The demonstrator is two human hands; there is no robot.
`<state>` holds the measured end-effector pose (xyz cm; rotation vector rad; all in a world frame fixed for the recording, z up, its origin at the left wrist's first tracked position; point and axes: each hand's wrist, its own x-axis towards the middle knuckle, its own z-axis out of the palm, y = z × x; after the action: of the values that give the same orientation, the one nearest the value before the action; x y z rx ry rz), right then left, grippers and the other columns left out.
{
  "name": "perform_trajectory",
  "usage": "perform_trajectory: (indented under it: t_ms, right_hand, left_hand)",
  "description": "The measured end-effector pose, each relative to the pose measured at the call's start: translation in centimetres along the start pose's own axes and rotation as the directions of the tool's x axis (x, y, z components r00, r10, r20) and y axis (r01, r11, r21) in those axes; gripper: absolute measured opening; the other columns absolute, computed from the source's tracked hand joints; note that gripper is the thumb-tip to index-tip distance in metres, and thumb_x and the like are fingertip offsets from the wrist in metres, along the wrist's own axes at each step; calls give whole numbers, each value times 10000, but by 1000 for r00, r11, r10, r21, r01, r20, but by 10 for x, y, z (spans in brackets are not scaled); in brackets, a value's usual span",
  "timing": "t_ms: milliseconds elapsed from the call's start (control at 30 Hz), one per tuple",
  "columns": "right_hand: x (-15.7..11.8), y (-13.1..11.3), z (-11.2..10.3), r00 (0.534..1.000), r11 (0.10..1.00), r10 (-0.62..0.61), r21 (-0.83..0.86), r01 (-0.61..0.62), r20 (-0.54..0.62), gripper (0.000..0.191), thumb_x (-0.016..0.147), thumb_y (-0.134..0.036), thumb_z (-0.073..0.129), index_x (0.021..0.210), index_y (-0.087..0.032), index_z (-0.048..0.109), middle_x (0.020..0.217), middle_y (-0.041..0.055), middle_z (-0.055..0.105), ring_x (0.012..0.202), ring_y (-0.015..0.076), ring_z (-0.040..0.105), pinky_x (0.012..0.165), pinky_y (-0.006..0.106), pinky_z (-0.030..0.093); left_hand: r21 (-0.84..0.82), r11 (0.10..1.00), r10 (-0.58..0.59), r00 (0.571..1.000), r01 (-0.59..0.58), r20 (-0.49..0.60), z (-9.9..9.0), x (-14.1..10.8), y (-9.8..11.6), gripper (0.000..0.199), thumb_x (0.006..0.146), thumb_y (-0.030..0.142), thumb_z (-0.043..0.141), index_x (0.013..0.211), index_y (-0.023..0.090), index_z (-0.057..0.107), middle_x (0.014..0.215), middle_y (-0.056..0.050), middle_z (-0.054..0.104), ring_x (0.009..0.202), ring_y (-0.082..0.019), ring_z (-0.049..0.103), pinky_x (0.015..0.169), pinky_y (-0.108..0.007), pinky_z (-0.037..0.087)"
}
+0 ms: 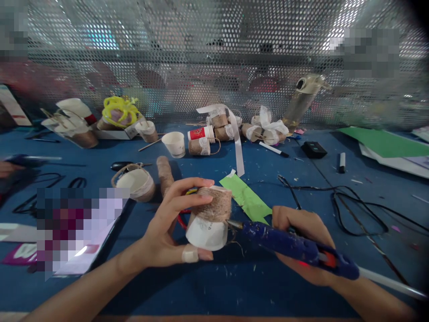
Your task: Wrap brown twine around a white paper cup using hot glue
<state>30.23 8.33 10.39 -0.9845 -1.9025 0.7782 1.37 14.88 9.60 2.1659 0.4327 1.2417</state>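
Observation:
My left hand (177,219) grips a paper cup (207,235) between thumb and fingers; a bandage wraps the thumb. Brown twine (216,205) is wound around the upper half of the cup, while the lower half shows bare white. In my right hand (301,228) is a blue hot glue gun (281,241), with a clear glue stick (392,281) sticking out of its back. The nozzle meets or nearly meets the cup at the twine's lower edge. A loose strand of twine hangs by the cup. Red scissor handles show partly behind my left hand.
A twine-covered cup (136,183) and a twine roll (164,172) stand to the left. Green paper (248,197) lies behind the cup. Several decorated cups line the perforated metal screen (187,67). A black cable (338,214) curls at right. Another person's hand (8,172) is at far left.

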Motion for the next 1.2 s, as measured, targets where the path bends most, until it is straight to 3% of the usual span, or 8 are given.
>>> perform_trajectory:
  t_ms: [567,733,933,1067,1200]
  right_hand:
    - [-2,3,1,998,989,-53,-135,55,24,187,746,-175,547,774,-243,375,667,-55,421,565,106,395,552,255,281]
    - [-4,4,0,996,978,-79,-193,84,37,208,730,-171,563,773,-244,374,662,-58,431,554,100,405,536,243,285]
    - [-2,5,1,996,975,-79,-206,84,35,203,741,-191,579,763,-241,384,646,-63,447,527,91,399,521,236,285]
    - [0,5,2,996,975,-88,-205,89,15,203,732,-214,567,737,-239,366,620,-68,416,495,86,359,500,246,258]
    - [-2,4,2,997,973,-81,-214,83,19,199,748,-195,567,751,-240,373,636,-58,438,524,95,399,518,248,278]
  left_hand:
    - [153,988,27,998,-36,55,1,2,6,920,659,381,900,1441,197,451,1421,-163,461,1341,-337,477,1135,-515,441]
    - [132,988,71,996,-78,55,1,3,7,949,651,329,912,1451,178,425,1386,-156,474,1322,-306,499,1147,-475,440]
    - [49,998,51,999,-51,3,3,2,7,904,676,370,892,1442,212,439,1369,-153,474,1305,-343,494,1122,-562,442]
    - [14,999,47,999,-46,-27,4,3,6,860,694,402,873,1428,231,457,1368,-150,481,1304,-350,491,1181,-647,326]
    - [23,999,24,1000,-23,-19,4,2,5,873,677,394,884,1424,240,460,1362,-148,492,1314,-359,500,1192,-631,315]
